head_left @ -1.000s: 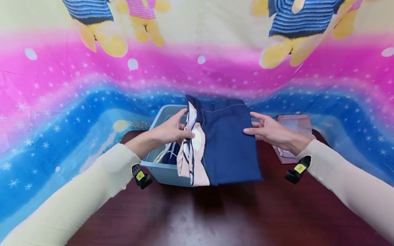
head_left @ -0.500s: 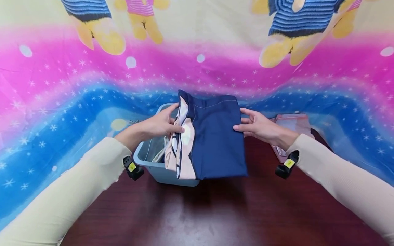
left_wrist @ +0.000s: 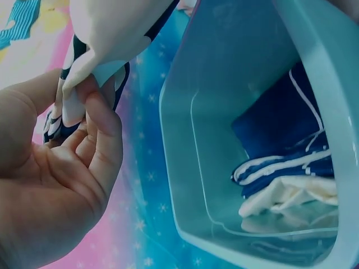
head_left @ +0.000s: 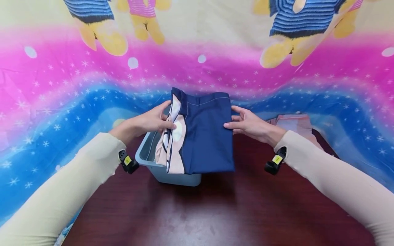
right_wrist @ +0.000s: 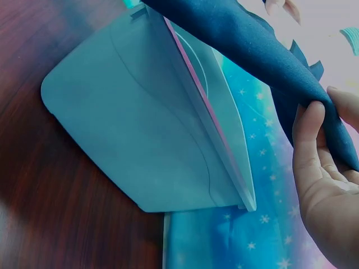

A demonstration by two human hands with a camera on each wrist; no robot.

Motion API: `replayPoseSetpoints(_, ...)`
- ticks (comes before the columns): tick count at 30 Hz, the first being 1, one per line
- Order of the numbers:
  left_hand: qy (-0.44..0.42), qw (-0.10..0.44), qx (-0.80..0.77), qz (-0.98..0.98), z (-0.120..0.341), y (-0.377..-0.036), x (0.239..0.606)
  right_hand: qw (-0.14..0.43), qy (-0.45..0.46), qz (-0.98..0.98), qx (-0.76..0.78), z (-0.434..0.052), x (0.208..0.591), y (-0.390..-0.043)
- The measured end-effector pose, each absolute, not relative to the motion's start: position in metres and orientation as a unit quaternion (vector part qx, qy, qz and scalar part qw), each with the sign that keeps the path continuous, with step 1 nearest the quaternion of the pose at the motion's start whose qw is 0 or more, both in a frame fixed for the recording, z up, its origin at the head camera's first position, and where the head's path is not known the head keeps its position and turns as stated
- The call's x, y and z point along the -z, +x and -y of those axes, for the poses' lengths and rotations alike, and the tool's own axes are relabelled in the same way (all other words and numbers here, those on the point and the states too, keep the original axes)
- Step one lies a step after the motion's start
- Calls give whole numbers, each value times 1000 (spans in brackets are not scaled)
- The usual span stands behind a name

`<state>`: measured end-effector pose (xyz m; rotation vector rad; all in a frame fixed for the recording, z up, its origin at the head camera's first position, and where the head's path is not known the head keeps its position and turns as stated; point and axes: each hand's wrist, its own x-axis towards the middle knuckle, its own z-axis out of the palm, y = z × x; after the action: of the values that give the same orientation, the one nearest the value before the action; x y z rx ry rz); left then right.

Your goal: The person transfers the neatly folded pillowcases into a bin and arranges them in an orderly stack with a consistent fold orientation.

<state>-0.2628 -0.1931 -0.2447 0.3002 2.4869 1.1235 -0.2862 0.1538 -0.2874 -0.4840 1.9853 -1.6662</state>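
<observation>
Both hands hold a folded navy garment (head_left: 207, 133) with a pink and white patterned layer (head_left: 172, 143) on its left side, level above a light blue plastic bin (head_left: 144, 159). My left hand (head_left: 152, 120) pinches the patterned left edge (left_wrist: 84, 84) between thumb and fingers. My right hand (head_left: 246, 124) grips the navy right edge (right_wrist: 291, 73), thumb on top. The bin (left_wrist: 224, 140) holds another navy garment with white stripes (left_wrist: 286, 151) and a cream cloth (left_wrist: 286, 199). From the right wrist view the bin's outer wall (right_wrist: 146, 123) shows under the navy cloth.
The bin stands on a dark wooden table (head_left: 215, 212). A folded pinkish cloth (head_left: 295, 124) lies on the table to the right, behind my right arm. A bright pink, blue and yellow cartoon sheet (head_left: 61, 85) hangs behind and drapes around the table.
Both hands have carried the folded garment to the left and slightly away, so it now hangs more squarely over the bin. The grips are unchanged.
</observation>
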Motion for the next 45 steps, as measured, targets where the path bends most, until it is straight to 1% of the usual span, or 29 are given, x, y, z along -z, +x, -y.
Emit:
replayPoseSetpoints(12, 115, 204, -374, -898, 216, -271, 242, 247, -172, -715, 631, -130, 294, -292)
replayPoseSetpoints(21, 110, 207, -380, -895, 224, -275, 239, 242, -170, -710, 639, -118, 295, -296)
replayPoseSetpoints(30, 108, 198, -368, -902, 225, -282, 241, 238, -171, -705, 646, -111, 296, -300)
replayPoseSetpoints(45, 99, 177, -348, -915, 231, -293, 235, 226, -165, -700, 657, -90, 290, -311)
